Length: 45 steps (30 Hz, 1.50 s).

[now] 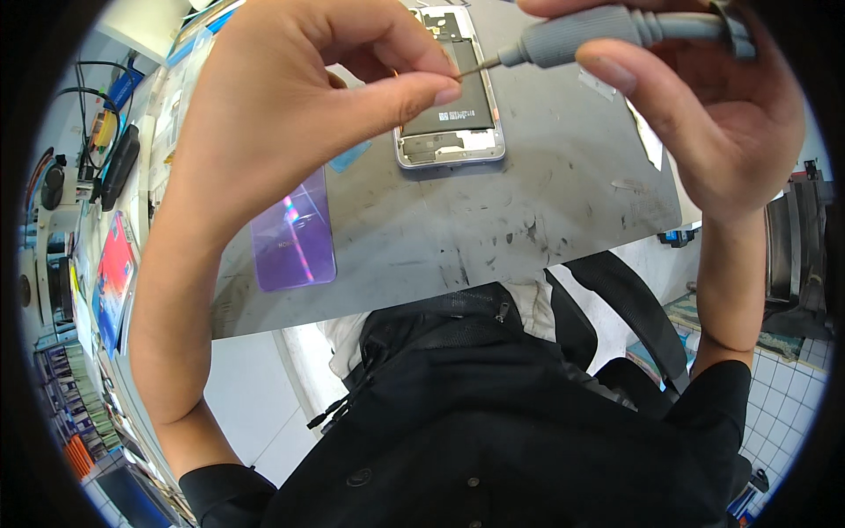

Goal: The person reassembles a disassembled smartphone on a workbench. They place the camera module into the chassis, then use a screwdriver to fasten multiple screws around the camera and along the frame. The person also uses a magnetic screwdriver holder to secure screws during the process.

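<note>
My right hand (704, 132) holds a grey-handled tool (576, 37), which looks like a soldering iron, between thumb and fingers. Its thin metal tip (478, 69) points left and reaches the fingertips of my left hand (290, 106). There the thumb and forefinger are pinched together; whatever lies between them is too small to make out. Below and behind this pinch lies an opened phone (451, 145) with its black battery and inner parts bare. My left hand covers part of it. A purple glossy phone back cover (295, 233) lies nearer me on the left.
The grey work mat (440, 216) is marked with dark scuffs. A small blue piece (350, 158) shows beside the phone. Cables, boxes and a red-and-blue package (114, 273) crowd the left side. A black bag (440, 321) sits at the mat's front edge.
</note>
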Each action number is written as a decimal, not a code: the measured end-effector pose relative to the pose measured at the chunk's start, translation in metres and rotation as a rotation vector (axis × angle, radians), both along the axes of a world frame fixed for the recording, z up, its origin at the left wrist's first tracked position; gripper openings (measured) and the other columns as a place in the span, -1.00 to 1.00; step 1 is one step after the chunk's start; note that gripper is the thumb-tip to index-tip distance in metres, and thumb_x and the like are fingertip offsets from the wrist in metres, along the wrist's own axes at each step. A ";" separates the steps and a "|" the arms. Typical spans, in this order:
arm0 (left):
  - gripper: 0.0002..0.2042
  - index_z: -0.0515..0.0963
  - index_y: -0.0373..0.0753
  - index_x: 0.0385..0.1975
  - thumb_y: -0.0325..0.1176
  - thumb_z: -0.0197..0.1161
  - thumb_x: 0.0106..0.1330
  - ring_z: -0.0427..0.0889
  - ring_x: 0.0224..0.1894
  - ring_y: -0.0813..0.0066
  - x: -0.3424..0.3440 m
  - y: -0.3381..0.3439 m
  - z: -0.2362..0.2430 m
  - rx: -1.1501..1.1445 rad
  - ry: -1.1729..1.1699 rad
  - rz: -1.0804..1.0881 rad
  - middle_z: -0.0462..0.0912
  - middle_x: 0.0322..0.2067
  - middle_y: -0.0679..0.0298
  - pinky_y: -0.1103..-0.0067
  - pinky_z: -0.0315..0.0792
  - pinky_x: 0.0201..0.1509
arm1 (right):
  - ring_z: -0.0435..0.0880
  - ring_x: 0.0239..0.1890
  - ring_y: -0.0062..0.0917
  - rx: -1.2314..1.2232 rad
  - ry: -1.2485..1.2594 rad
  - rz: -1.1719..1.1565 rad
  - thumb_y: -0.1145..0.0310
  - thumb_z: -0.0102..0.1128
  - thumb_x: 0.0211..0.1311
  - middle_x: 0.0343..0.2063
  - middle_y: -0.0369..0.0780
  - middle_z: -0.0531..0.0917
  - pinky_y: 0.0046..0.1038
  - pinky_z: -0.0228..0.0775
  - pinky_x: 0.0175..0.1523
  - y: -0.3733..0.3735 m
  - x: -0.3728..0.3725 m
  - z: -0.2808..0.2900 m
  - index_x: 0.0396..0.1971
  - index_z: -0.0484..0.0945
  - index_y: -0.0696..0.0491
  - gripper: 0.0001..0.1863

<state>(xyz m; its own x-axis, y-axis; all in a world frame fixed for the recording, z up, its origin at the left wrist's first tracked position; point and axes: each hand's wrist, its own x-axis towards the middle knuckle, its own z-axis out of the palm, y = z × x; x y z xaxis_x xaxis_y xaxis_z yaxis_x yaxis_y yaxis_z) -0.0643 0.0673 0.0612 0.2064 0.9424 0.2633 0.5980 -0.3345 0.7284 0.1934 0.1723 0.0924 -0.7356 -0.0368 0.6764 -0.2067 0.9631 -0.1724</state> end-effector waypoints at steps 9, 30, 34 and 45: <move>-0.93 0.73 -0.22 -0.37 -0.43 0.48 0.19 0.64 -0.36 0.80 0.017 -0.006 0.003 0.030 0.112 0.050 0.78 -0.40 0.43 0.74 0.38 -0.31 | 0.81 -0.14 -0.25 0.044 -0.052 0.059 0.52 0.47 0.17 -0.14 0.05 0.70 -0.44 0.72 -0.15 0.001 -0.010 -0.003 0.13 0.35 0.26 -0.42; 0.07 0.15 -0.40 0.47 0.55 -0.52 0.35 0.29 0.48 0.23 -0.053 0.014 -0.028 -0.425 -1.282 -0.233 0.30 0.42 -0.07 0.54 0.39 0.34 | 0.79 -0.12 -0.42 -0.393 -0.459 -0.290 0.63 0.38 0.10 -0.14 -0.17 0.75 -0.47 0.66 -0.12 -0.021 0.001 -0.013 0.11 0.46 0.07 -0.46; 0.10 0.12 -0.39 0.48 0.59 -0.51 0.32 0.29 0.48 0.23 -0.049 0.012 -0.029 -0.447 -1.374 -0.310 0.26 0.44 -0.07 0.51 0.39 0.35 | 0.75 -0.04 -0.34 -0.354 -0.511 -0.160 0.64 0.35 0.04 -0.07 -0.18 0.70 -0.41 0.61 0.02 -0.021 -0.006 -0.012 0.09 0.48 0.06 -0.46; 0.06 0.20 -0.36 0.46 0.57 -0.46 0.34 0.36 0.44 0.23 -0.054 0.016 -0.031 -0.394 -1.282 -0.303 0.33 0.40 -0.07 0.49 0.39 0.35 | 0.74 -0.41 -0.34 -0.086 -0.385 -0.293 0.14 0.51 0.08 -0.50 -0.25 0.67 -0.40 0.48 -0.35 -0.023 -0.012 -0.012 -0.04 0.50 0.00 -0.50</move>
